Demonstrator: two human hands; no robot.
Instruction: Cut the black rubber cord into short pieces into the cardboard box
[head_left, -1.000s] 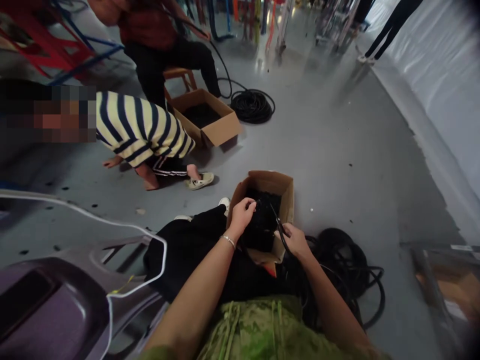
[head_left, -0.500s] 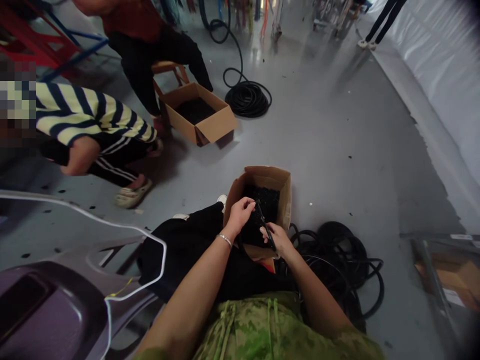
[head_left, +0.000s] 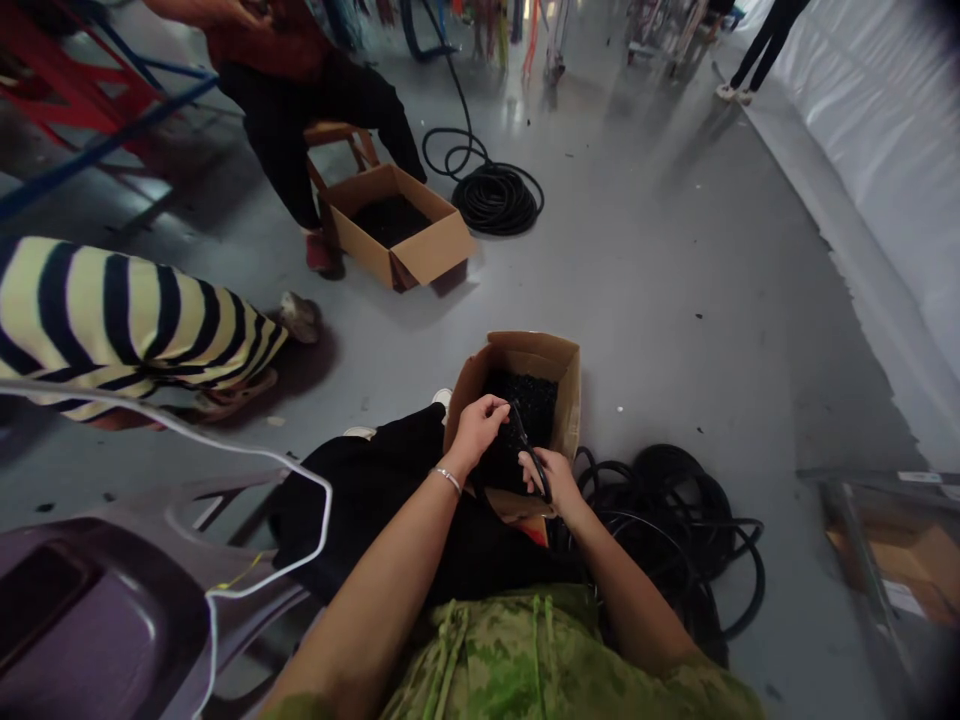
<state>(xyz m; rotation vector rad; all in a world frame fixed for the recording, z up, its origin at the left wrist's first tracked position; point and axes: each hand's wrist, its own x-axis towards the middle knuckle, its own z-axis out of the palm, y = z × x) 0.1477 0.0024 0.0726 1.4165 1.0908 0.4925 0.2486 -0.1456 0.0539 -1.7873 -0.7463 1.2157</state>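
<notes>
My right hand (head_left: 551, 475) is closed around the black handles of what look like scissors (head_left: 541, 478), whose dark front part points up and left. At their tip is my left hand (head_left: 484, 425), its thumb and finger pinched together over something dark and too small to make out. Both hands are above an open cardboard box (head_left: 568, 400). Small black pieces (head_left: 534, 398) lie in a heap inside it. Beside the box on the right, black hose (head_left: 675, 500) is piled in loose coils on the floor.
Farther off, a second cardboard box (head_left: 439, 250) with black contents stands before a seated person (head_left: 315, 110). Another hose coil (head_left: 499, 198) lies beside it. A person in a striped shirt (head_left: 135, 310) bends low at left. A purple chair (head_left: 112, 620) and white cable (head_left: 326, 510) are near my left.
In my right hand the black handles now look more spread and curved; my hands have hardly moved. The person in stripes has bent lower and shifted left. The seated person's hands have come lower.
</notes>
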